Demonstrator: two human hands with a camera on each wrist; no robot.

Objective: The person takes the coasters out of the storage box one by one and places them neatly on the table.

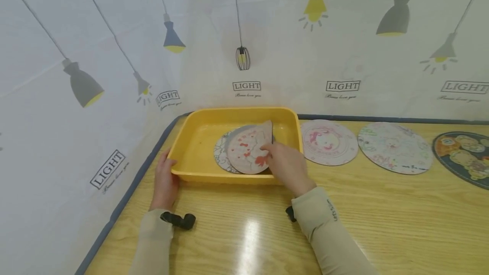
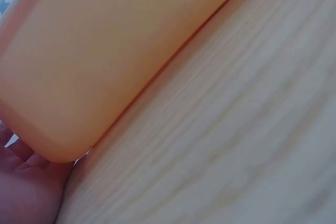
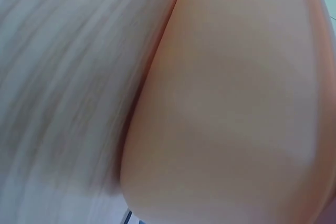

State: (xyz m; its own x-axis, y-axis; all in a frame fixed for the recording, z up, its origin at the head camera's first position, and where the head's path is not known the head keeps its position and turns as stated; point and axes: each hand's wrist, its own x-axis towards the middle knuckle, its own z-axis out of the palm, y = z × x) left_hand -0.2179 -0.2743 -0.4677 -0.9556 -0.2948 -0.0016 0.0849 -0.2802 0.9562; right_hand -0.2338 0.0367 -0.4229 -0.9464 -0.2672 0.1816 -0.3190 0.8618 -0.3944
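Note:
A yellow plastic tray (image 1: 198, 177) stands on the table at the back left. My left hand (image 1: 165, 181) grips its front left corner, the thumb at the rim and the fingers along the outside. The left wrist view shows this hand (image 2: 31, 192) against the rounded corner. Inside the tray, my right hand (image 1: 286, 166) pinches the right edge of a round pinkish mat (image 1: 244, 150) with red prints. That edge is bent upward. Beneath it lies another round mat (image 1: 221, 150) with a line pattern, partly covered. In the right wrist view the tray wall hides most of the hand.
Right of the tray lie a round mat with a pink drawing (image 1: 326, 142), a white one with coloured sketches (image 1: 395, 147) and a dark one with food pictures (image 1: 466, 156). A lamp-printed curtain (image 1: 282, 63) hangs behind the wooden table (image 1: 382, 215) and at its left.

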